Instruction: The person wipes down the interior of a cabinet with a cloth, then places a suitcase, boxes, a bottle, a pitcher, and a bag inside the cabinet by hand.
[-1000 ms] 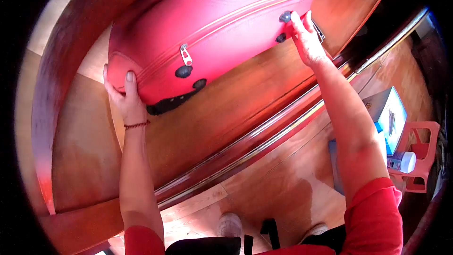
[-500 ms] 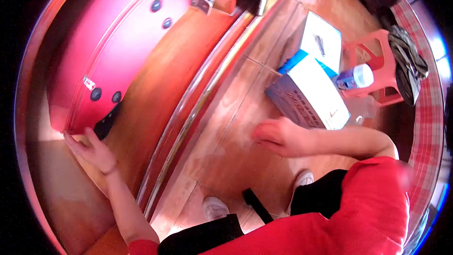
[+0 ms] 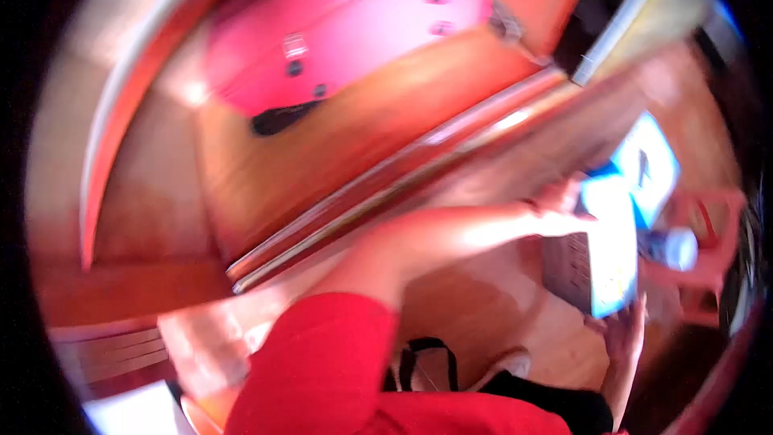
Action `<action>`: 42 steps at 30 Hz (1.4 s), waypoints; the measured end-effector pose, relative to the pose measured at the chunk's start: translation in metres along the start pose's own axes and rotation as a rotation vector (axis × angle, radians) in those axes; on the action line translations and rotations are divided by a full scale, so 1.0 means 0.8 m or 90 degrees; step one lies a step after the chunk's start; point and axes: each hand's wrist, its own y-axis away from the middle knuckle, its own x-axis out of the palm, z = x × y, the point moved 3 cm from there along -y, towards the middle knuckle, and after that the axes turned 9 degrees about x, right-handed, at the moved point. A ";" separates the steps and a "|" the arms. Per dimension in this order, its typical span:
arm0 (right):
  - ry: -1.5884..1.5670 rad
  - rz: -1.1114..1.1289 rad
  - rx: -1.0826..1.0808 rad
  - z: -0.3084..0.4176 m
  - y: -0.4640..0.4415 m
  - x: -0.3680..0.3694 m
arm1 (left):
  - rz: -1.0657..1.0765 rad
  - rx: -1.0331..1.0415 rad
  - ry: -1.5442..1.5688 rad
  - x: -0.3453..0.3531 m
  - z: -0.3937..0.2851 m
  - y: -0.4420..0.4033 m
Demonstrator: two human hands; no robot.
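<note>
A box with a white top and a darker printed side stands on the floor at the right. My left hand is at its far end, the arm stretched across in front of me. At its near end, my right hand has its fingers against the lower edge. The two hands appear to grip the box from opposite ends, though motion blurs the fingers. Just behind is a second blue-and-white box. A white-capped bottle lies close to the right side of the first box.
A pink suitcase lies on the wooden cabinet floor at upper left. Metal sliding tracks run along the cabinet's front edge. A pink plastic stool stands at the right, and a shoe shows below.
My left hand has left the suitcase's near corner and crossed over to the box. My right hand has moved to the box's near end. The view has turned toward the left and blurred.
</note>
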 end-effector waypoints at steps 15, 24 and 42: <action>0.127 0.242 0.051 0.049 0.041 0.110 | -0.215 0.171 -0.031 -0.099 -0.114 0.123; 0.305 0.370 0.081 0.071 0.102 0.304 | -0.370 0.004 -0.056 -0.256 -0.249 0.290; 0.787 0.440 -0.281 0.010 0.059 0.471 | -0.751 -0.048 -0.025 -0.362 -0.187 0.379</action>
